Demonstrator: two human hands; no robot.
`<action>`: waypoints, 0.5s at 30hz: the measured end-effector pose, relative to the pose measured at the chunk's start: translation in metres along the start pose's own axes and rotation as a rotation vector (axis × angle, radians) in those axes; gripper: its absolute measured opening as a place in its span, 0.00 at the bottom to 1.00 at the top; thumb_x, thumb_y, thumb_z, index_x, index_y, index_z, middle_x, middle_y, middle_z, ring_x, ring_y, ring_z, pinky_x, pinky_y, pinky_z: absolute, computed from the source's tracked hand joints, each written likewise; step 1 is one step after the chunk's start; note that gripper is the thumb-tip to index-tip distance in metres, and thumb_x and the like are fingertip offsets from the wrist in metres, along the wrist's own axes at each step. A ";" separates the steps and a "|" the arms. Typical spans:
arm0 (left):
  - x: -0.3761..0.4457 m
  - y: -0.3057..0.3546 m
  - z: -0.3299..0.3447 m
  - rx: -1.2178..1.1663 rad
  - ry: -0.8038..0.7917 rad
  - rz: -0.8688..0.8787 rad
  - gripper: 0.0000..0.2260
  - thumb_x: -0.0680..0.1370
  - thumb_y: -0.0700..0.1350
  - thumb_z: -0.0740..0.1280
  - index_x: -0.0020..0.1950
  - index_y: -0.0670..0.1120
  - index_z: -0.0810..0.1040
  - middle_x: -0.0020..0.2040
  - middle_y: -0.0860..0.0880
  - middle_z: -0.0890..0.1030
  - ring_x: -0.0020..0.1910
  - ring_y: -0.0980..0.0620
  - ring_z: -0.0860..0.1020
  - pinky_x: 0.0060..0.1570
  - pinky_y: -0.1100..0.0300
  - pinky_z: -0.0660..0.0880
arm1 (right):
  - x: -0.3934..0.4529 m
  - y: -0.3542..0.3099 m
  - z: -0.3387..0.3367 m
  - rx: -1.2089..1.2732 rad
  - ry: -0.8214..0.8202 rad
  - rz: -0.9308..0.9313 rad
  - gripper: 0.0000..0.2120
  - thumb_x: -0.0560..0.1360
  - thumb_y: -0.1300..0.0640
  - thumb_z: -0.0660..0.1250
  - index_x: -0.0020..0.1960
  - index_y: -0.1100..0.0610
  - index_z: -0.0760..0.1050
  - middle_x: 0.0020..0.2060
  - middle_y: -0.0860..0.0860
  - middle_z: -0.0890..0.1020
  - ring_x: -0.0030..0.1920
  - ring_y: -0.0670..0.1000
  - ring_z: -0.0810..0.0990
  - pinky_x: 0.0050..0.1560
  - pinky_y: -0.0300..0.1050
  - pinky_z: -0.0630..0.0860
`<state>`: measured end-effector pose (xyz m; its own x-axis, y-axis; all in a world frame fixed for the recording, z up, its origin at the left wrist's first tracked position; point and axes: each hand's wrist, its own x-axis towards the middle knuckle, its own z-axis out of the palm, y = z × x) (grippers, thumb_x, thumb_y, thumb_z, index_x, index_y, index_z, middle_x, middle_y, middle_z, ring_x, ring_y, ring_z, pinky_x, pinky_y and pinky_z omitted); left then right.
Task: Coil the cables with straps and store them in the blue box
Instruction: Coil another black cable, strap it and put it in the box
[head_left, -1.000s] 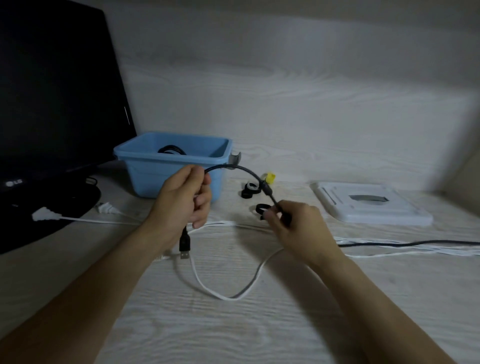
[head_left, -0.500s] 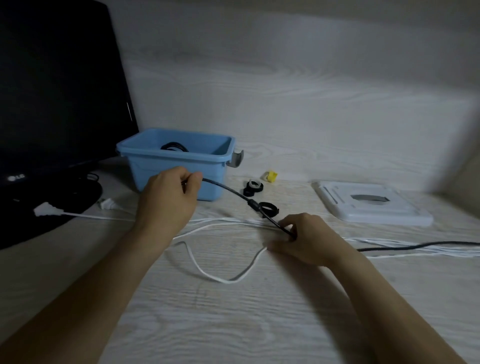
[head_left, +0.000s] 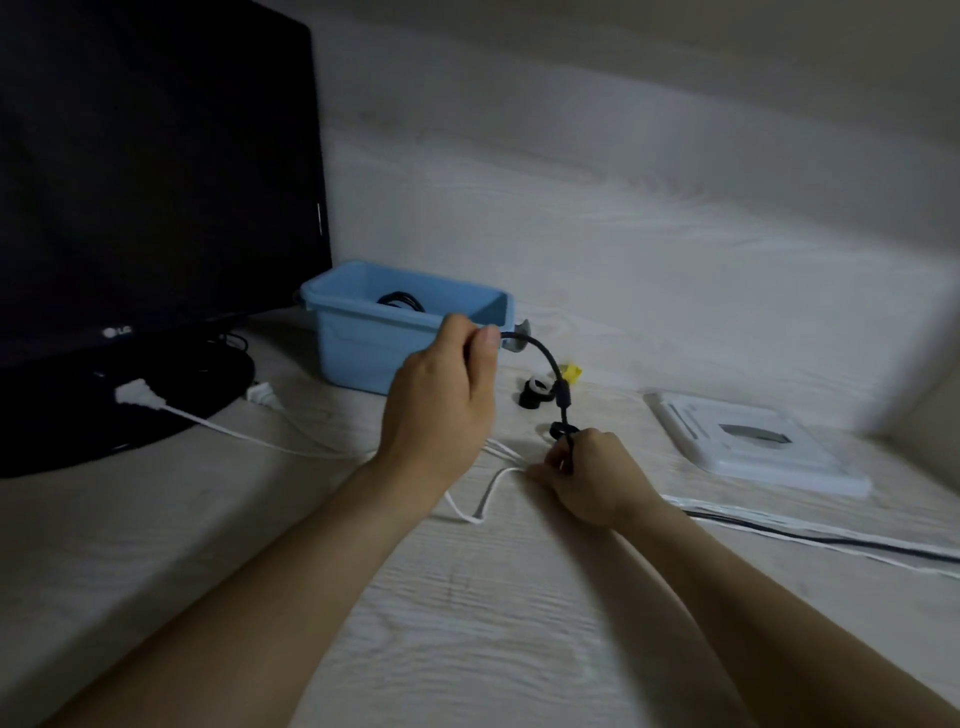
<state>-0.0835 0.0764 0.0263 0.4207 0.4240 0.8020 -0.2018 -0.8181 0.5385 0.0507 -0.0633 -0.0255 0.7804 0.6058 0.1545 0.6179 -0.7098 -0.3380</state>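
Observation:
My left hand (head_left: 441, 397) grips one end of a black cable (head_left: 545, 358) in front of the blue box (head_left: 363, 348). The cable arches right and down past a thick ferrite bead to my right hand (head_left: 589, 475), which pinches it low over the table; its rest trails off to the right. A coiled black cable (head_left: 400, 300) lies inside the box. Black strap rolls (head_left: 535, 395) sit right of the box, and another one (head_left: 561, 430) lies just above my right hand. A white cable (head_left: 488, 499) loops on the table under my hands.
A dark monitor (head_left: 145, 171) on its round stand fills the left. A white plug (head_left: 136, 396) and its cord lie by the stand. A flat white device (head_left: 753, 447) rests at the right. A small yellow piece (head_left: 571, 371) sits behind the straps.
My left hand has lifted and moved right with the cable end, bending the black cable into an arch again. My right hand stays low on the table, holding the cable.

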 end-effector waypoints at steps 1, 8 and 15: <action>-0.001 0.000 0.002 -0.008 -0.003 0.003 0.13 0.83 0.51 0.55 0.44 0.46 0.69 0.30 0.51 0.73 0.31 0.46 0.75 0.30 0.50 0.69 | 0.002 -0.007 0.003 0.014 0.001 0.001 0.12 0.74 0.44 0.71 0.40 0.52 0.79 0.36 0.50 0.79 0.40 0.53 0.78 0.40 0.45 0.73; -0.006 0.004 0.003 -0.175 -0.108 -0.091 0.11 0.81 0.50 0.57 0.41 0.48 0.69 0.29 0.54 0.71 0.30 0.54 0.70 0.32 0.55 0.67 | 0.016 -0.058 0.016 0.053 0.048 0.057 0.11 0.75 0.52 0.67 0.39 0.57 0.75 0.33 0.50 0.77 0.33 0.50 0.72 0.36 0.45 0.69; -0.013 -0.002 0.003 0.266 -1.068 -0.663 0.10 0.79 0.39 0.55 0.43 0.39 0.73 0.36 0.38 0.74 0.26 0.45 0.71 0.28 0.60 0.65 | 0.020 -0.062 0.024 0.109 0.122 0.074 0.07 0.76 0.59 0.65 0.40 0.58 0.77 0.43 0.57 0.82 0.42 0.56 0.79 0.38 0.44 0.69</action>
<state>-0.0856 0.0713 0.0134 0.8940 0.3590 -0.2682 0.4472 -0.6761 0.5856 0.0256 0.0014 -0.0240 0.8334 0.5003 0.2347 0.5493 -0.7036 -0.4507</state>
